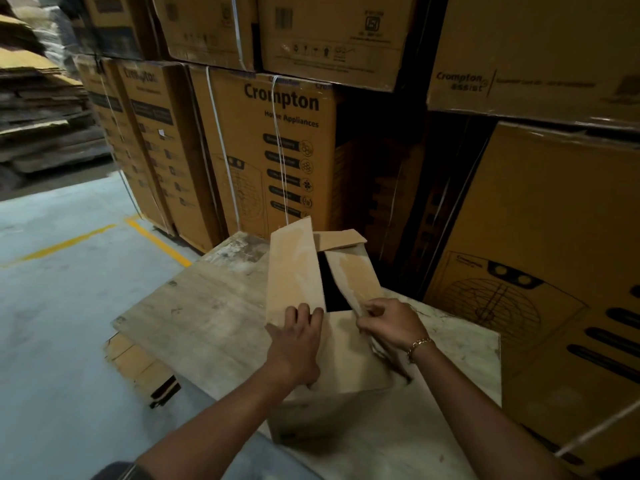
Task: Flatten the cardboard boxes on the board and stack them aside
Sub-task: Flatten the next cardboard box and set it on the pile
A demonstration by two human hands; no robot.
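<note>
A plain brown cardboard box (346, 362) stands on the worn wooden board (194, 306), its top flaps partly open with a dark gap between them. My left hand (298, 337) lies flat on the lower end of the long left flap (294, 268), fingers spread. My right hand (391, 323), with a gold bracelet at the wrist, pinches the near edge of the right flap (356, 278). A small far flap (341, 239) sticks up behind.
Tall printed Crompton cartons (273, 150) are stacked right behind the board and at the right (561, 271). Flattened cardboard (135, 362) lies under the board's left edge. Grey floor with yellow lines (156, 240) is at the left; sheets pile at far left (38, 116).
</note>
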